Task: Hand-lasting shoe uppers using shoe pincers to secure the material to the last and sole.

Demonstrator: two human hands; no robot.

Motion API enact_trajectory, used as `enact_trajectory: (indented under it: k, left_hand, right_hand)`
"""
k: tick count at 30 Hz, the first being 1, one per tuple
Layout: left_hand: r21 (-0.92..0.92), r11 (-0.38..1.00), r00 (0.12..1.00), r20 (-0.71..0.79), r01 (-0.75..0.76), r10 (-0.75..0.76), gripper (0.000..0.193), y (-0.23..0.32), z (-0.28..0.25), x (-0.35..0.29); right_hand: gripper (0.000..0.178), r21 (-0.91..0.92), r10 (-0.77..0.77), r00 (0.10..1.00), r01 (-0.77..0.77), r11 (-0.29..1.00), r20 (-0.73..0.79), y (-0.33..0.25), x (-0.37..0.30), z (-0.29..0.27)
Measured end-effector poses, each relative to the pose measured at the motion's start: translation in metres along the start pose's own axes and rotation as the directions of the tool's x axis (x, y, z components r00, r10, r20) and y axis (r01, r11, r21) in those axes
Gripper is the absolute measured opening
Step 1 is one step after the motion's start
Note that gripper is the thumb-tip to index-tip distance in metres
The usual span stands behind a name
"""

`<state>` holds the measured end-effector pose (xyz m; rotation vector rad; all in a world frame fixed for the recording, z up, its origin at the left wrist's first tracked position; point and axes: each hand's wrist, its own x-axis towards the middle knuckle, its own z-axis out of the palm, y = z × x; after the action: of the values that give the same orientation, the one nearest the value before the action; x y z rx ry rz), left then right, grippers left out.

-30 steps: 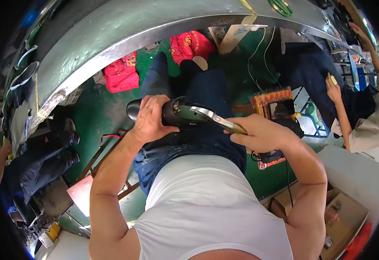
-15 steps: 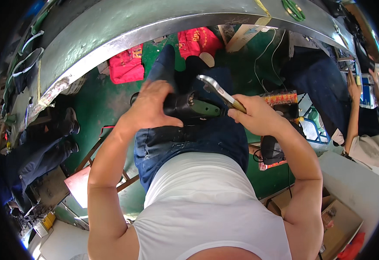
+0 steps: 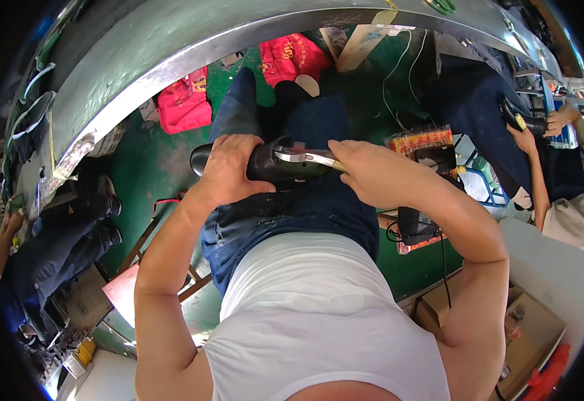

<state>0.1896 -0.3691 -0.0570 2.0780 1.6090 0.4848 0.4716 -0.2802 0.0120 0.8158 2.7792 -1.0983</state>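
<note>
Across my lap lies a black shoe [image 3: 269, 164], its rounded end pointing left. My left hand [image 3: 230, 168] is wrapped over its left half, the thumb along the near side. In my right hand [image 3: 377, 171] I grip the handle of a pair of lasting pincers [image 3: 300, 156] with a shiny curved metal head. The pincers' head rests at or just above the shoe's upper right part; actual contact I cannot make out. My right fingers cover most of the handle.
A grey metal bench [image 3: 191, 50] curves across the front. Red bags [image 3: 186, 103] lie on the green floor. At right, a co-worker holds another black shoe [image 3: 515, 115]; a blue-framed stool [image 3: 489, 190] and a cardboard box [image 3: 532, 341] stand nearby. Another person's legs [image 3: 71, 230] are at left.
The pincers have come down and left onto the shoe, their head swung level. My left hand has settled on the shoe. The green last seen earlier at the shoe's right end is now mostly hidden.
</note>
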Motion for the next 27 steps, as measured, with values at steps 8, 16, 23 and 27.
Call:
enact_trajectory:
  k: [8,16,23,27]
  left_hand:
    - [0.032,0.999,1.0,-0.014,0.008,-0.007,0.076,0.001,0.002,-0.005]
    - [-0.04,0.999,0.999,-0.032,-0.007,0.005,0.074,-0.015,0.006,-0.009]
    - [-0.051,0.999,1.0,0.009,-0.001,0.002,0.081,-0.019,-0.001,0.001]
    - [-0.052,0.998,0.999,-0.016,-0.034,0.034,0.08,-0.016,0.003,-0.005]
  right_hand:
    - [0.015,-0.355,0.107,0.972,-0.026,0.935,0.21,-0.006,-0.006,-0.066]
    - [0.019,-0.419,0.282,0.953,-0.213,0.883,0.11,-0.022,-0.075,-0.138]
    - [0.033,-0.118,0.123,0.992,-0.118,0.986,0.037,0.015,-0.077,-0.09]
    - [0.028,0.446,0.422,0.893,-0.446,0.776,0.159,0.04,-0.072,-0.023]
